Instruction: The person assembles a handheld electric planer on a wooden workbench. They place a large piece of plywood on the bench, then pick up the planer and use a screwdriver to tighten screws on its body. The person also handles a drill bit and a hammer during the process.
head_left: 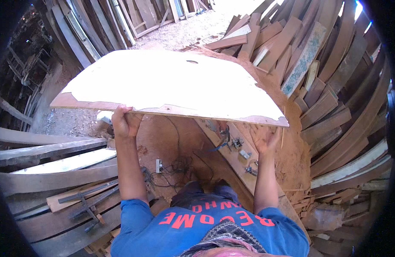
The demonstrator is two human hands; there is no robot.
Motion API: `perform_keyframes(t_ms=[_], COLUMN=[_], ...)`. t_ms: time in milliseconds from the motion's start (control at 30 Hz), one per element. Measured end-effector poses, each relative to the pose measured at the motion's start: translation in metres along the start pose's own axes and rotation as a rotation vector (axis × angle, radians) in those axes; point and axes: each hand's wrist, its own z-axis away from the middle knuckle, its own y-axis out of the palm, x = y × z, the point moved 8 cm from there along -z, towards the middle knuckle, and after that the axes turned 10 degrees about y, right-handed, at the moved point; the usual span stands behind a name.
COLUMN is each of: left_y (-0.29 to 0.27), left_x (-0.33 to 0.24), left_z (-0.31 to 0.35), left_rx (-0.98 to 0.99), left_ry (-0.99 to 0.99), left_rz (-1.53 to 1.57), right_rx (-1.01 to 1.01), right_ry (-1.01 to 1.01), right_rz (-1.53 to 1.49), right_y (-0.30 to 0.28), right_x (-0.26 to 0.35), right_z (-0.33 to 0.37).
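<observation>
A wide wooden board [163, 81] with a white, worn upper face is held up in front of me, its near edge bare brown wood. A small dark oval mark or hole lies near its far side. My left hand [125, 121] grips the near edge left of the middle, thumb on top and fingers underneath. Beneath the right end of that edge, my right hand [266, 138] supports the board with the palm turned up. The board hides part of its fingers.
Below the board runs a long plank bench [231, 150] with metal clamps [237, 142] on it. Tangled cables [180, 165] and a white socket block [158, 165] lie on the dusty floor. Timber planks [309, 55] lean at the right; more boards [56, 175] lie stacked at the left.
</observation>
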Motion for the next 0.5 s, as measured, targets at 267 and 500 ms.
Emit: perform_keyframes(t_ms=[267,500], left_y=[-0.117,-0.155], left_x=[0.083,0.129], left_z=[-0.079,-0.123], left_rx=[-0.105,-0.155], left_ry=[-0.178,-0.218], left_rz=[-0.008,-0.029], right_rx=[-0.313,-0.231], right_ry=[-0.402,-0.206], right_rz=[0.245,0.142], right_y=[0.026,0.024], right_x=[0.079,0.067], right_z=[0.026,0.046])
